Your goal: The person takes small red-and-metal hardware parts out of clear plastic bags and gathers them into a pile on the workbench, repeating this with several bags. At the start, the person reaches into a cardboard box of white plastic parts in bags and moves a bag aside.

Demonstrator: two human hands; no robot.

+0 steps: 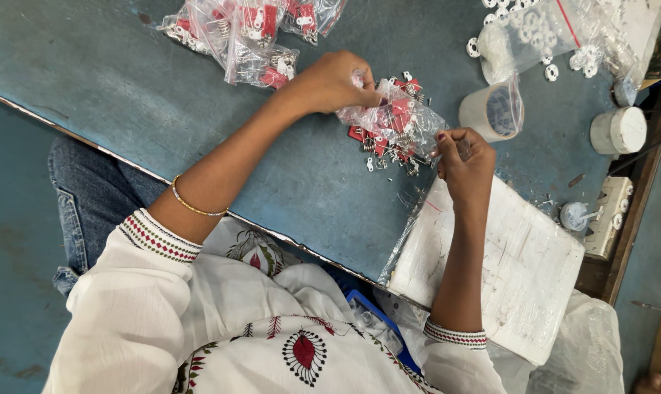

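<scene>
Hands meet over a clear plastic bag of red switches [392, 124] lying on the blue desk [126, 80]; the left hand [334, 82] is clenched on the bag's upper edge; the right hand [463, 157] pinches its right side; loose metal parts [374, 162] lie beside it; more filled bags [246, 33] rest well apart; a white foam block [524, 266] lies under the right forearm.

1. Clear plastic bag [392, 120] of red parts and small metal springs, mid bench [126, 80], pinched by left hand [334, 80] and right hand [465, 157].
2. Similar small clear bags [246, 29] of red parts, far left of bench (several, overlapping).
3. Clear bag of white rings [535, 33], far right.
4. Flat white block in clear wrap [513, 263], near edge, under right forearm.
</scene>
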